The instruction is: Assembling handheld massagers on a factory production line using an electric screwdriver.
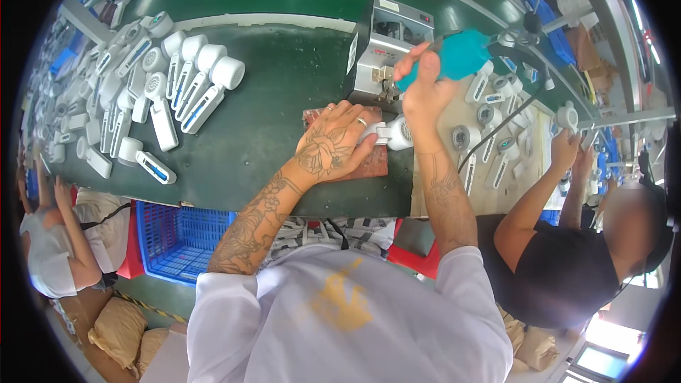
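Under my left hand [332, 143] lies a white handheld fan body [399, 135] with a round head, on a reddish-brown pad [370, 166]. My left fingers are closed over its handle, which they partly hide. My right hand [430, 96] grips a teal electric screwdriver [462, 54], raised just beyond and above the fan's head. The tip of the screwdriver is close to the front of a grey metal screw feeder [383, 35] and cannot be made out clearly.
Several white fan bodies [206, 92] are heaped on the green table at the left, and more [489, 117] lie on a cardboard sheet at the right. A cable [496, 128] crosses that sheet. A blue crate [177, 234] stands below. Co-workers [582, 262] sit at both sides.
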The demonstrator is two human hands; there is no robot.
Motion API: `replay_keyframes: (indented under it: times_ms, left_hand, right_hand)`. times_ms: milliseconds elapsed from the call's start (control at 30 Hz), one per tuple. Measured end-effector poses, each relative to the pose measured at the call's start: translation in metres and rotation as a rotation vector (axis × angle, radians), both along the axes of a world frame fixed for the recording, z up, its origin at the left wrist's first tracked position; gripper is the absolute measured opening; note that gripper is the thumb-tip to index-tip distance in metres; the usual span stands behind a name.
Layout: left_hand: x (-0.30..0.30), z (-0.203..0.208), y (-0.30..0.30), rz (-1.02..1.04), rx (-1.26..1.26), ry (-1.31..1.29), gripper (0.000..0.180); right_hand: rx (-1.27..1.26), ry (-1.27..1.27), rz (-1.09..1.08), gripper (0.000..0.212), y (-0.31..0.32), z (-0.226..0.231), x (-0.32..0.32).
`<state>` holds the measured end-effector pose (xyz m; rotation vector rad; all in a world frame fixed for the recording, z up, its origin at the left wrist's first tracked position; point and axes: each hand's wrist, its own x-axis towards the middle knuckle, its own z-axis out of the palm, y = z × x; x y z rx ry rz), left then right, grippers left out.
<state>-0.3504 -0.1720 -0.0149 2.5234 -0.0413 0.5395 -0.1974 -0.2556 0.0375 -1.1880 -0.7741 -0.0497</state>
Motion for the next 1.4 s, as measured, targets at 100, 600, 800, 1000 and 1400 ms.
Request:
replay_keyframes:
  times_ms: [100, 600, 800, 1000, 1400]
  left_hand:
    - [0.001, 0.000, 0.001, -0.001, 0.011, 0.002, 0.037]
    - [0.000, 0.008, 0.001, -0.011, -0.006, 0.001, 0.034]
    - [0.000, 0.004, -0.002, -0.004, 0.002, 0.030, 0.033]
    - [0.006, 0.013, -0.002, -0.046, -0.088, -0.015, 0.032]
    - [-0.047, -0.001, 0.003, 0.018, 0.112, -0.272, 0.034]
  right_hand:
    - [-0.049, -0.030, 0.015, 0.034, -0.002, -0.006, 0.004]
    - [-0.082, 0.217, 0.091, 0.036, -0.050, 0.006, -0.048]
    - [-0.098, 0.217, 0.123, 0.042, -0.053, -0.009, -0.048]
    - [-0.123, 0.208, 0.108, 0.047, -0.052, -0.014, -0.043]
    - [0.188, 0.468, 0.159, 0.066, -0.106, -0.003, -0.085]
